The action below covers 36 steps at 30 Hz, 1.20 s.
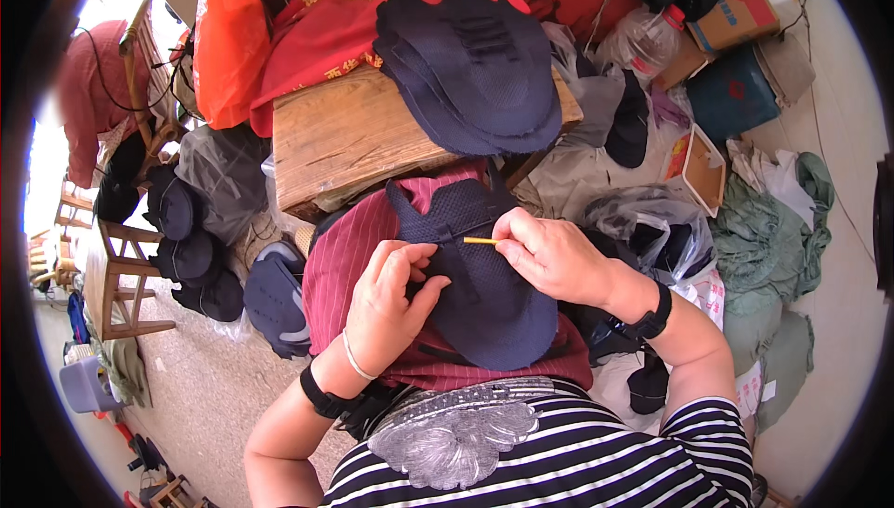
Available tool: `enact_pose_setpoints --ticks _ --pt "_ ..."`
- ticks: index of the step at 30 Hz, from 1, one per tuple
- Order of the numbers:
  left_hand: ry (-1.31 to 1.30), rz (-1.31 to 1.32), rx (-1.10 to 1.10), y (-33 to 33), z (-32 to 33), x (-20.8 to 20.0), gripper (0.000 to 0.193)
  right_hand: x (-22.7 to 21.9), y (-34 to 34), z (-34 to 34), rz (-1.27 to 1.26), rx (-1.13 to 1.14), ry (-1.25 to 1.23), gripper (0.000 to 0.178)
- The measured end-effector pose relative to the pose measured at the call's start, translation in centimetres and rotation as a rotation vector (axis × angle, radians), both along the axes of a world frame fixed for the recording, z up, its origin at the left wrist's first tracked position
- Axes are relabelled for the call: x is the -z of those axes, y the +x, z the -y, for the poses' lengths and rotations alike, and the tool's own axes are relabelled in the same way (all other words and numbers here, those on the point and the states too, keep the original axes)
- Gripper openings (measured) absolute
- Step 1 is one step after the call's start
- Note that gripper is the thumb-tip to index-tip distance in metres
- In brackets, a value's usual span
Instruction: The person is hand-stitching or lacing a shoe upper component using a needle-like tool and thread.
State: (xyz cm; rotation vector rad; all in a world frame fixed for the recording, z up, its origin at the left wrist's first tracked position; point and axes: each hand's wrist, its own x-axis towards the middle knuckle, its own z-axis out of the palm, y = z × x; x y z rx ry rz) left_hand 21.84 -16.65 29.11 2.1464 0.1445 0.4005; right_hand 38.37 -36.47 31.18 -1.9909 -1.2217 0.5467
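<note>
Across my lap lies a navy textured fabric piece (484,298), shaped like a slipper with a rounded end toward me and ragged strips at the far end. My right hand (559,257) pinches a thin yellow stick-like tool (480,241) between thumb and fingers, its tip pointing left over the fabric. On the left side of the piece, my left hand (386,294) has its fingers bent and its thumb held apart. A dark cord (458,238) runs from its fingertips across the piece; the exact grip is partly hidden.
Ahead, a wooden stool (345,135) bears a stack of similar navy pieces (475,70). An orange-red bag (228,42) hangs at left, with dark bundles (191,257) below it. To the right are plastic bags (652,219), green cloth (768,229) and a cardboard box (736,10).
</note>
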Motion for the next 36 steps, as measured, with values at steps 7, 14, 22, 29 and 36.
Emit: enact_pose_setpoints --ticks 7,14,22,29,36 --pt "-0.023 -0.04 -0.049 0.6 1.0 0.5 0.047 -0.5 1.1 -0.2 0.152 -0.117 -0.021 0.011" --pt "-0.012 -0.023 -0.065 0.8 1.3 0.7 0.046 -0.2 -0.4 -2.6 0.302 -0.24 0.103 0.016" --pt "0.054 -0.014 -0.095 0.3 1.0 0.5 0.047 -2.0 1.1 -2.0 0.028 -0.05 -0.106 0.019" --pt "0.224 0.084 -0.055 0.6 0.7 0.4 0.048 -0.6 -1.3 -3.1 -0.049 -0.071 0.026 0.013" --pt "0.19 -0.131 0.039 0.4 0.1 0.7 0.026 0.2 -2.2 -4.1 -0.023 -0.067 -0.008 0.029"
